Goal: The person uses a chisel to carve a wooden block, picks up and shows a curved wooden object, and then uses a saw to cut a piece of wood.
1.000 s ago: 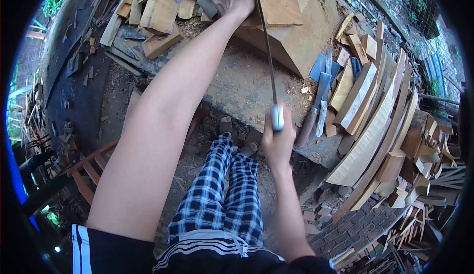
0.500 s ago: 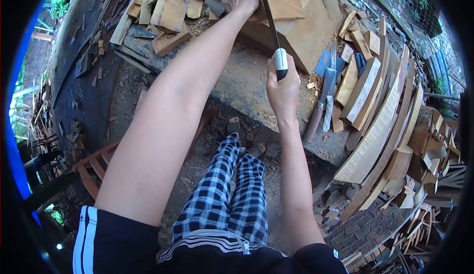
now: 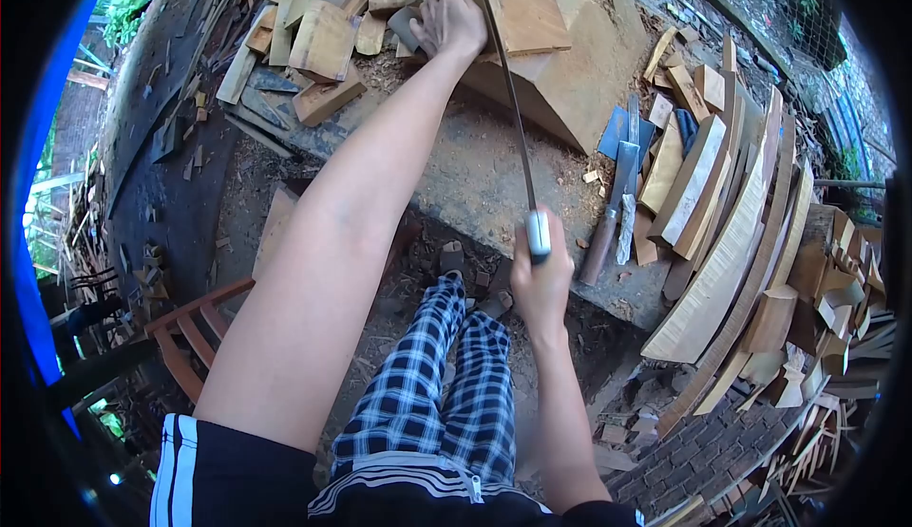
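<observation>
Up at the far end of the worktop (image 3: pixel 475 176), the left hand (image 3: pixel 446 16) presses flat on the wood block (image 3: pixel 541 62), pinning it against the stroke. Closer in, the right hand (image 3: pixel 540 275) is clenched round the saw (image 3: pixel 513 119) handle, blade running up into the block. Cut boards (image 3: pixel 722 214) lean stacked alongside.

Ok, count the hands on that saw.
1. Only the right hand grips the saw by its handle; the left hand presses the wood block instead.
</observation>
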A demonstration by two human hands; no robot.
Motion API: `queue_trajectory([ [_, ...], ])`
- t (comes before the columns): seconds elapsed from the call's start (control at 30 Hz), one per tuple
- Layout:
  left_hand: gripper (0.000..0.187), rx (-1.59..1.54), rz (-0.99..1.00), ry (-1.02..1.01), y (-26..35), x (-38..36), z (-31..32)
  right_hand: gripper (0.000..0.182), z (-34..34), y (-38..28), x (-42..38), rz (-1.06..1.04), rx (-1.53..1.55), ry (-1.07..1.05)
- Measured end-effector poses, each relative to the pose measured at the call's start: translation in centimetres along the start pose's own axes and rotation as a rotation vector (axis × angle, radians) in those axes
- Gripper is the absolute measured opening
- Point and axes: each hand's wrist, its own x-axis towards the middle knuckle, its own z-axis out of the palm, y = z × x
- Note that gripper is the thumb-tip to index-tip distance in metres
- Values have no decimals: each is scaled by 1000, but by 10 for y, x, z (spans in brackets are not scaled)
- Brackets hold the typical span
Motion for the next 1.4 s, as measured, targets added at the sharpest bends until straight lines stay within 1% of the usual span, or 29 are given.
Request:
queue_trajectory([
  [0.03,44,2,-10,-7,-3,-1,0,32,-7,3,-7,8,-6,-7],
  [0.1,48,5,69,7,-7,2,1,33,-13,8,-11,-43,13,-10],
  [0.13,48,5,64,7,-13,5,4,32,-4,6,4,-117,20,28],
  [0.2,48,44,136,23,-21,11,10,29,17,-11,62,-151,-43,29],
  [0.23,48,46,143,21,-25,13,14,28,33,-17,97,-161,23,43],
  [0.27,47,64,130,42,-31,14,16,28,43,-22,114,-179,-44,89],
  [0.3,47,69,122,75,-27,20,15,28,43,-26,119,-193,-41,100],
  [0.37,47,92,119,62,-29,12,16,28,37,-26,105,-194,4,73],
  [0.4,47,71,115,55,-24,13,12,31,28,-26,83,-137,-28,27],
  [0.47,47,-27,95,72,-19,13,15,33,8,-4,22,-88,-18,28],
  [0.53,47,0,75,94,-12,16,17,34,-12,2,-14,-47,-4,-3],
  [0.57,48,37,61,107,-13,12,18,33,-14,4,-12,-14,23,-29],
  [0.6,52,44,81,97,-20,13,23,31,-7,0,2,-59,-15,-18],
  [0.63,52,39,69,97,-22,11,24,30,1,-5,24,-107,-55,-6],
  [0.7,52,35,66,59,-20,15,20,27,28,-18,94,-188,6,-11],
  [0.77,53,-1,100,106,-16,17,16,26,40,-27,124,-129,42,4],
  [0.83,52,87,168,130,-9,7,10,26,40,-22,106,-143,12,13],
  [0.87,52,154,78,-56,-5,9,2,27,42,-22,96,-175,3,40],
  [0.9,52,121,138,141,-13,8,20,27,34,-15,68,-128,-4,45],
  [0.93,53,113,132,167,-14,10,24,28,24,-7,38,-24,-4,15],
  [0.97,53,108,125,184,-15,10,25,29,15,-3,11,-49,-31,15],
  [1.0,53,102,118,181,-13,10,23,29,6,-8,-7,-8,-22,12],
  [1.03,53,74,130,149,-12,10,20,29,6,-8,-4,-6,-32,8],
  [1.1,53,45,144,119,-14,9,16,29,11,-10,17,-81,-89,-2],
  [1.2,54,75,170,62,-17,7,15,28,47,-33,125,-228,-32,35],
  [1.23,54,81,159,89,-16,7,12,28,56,-40,133,-124,-87,54],
  [1.3,55,72,136,105,-11,2,12,28,54,-40,126,-116,9,42],
  [1.37,43,86,139,38,-9,6,8,27,47,-31,86,-177,-23,68],
  [1.4,42,54,141,133,-9,6,15,27,37,-22,51,-114,-13,68],
])
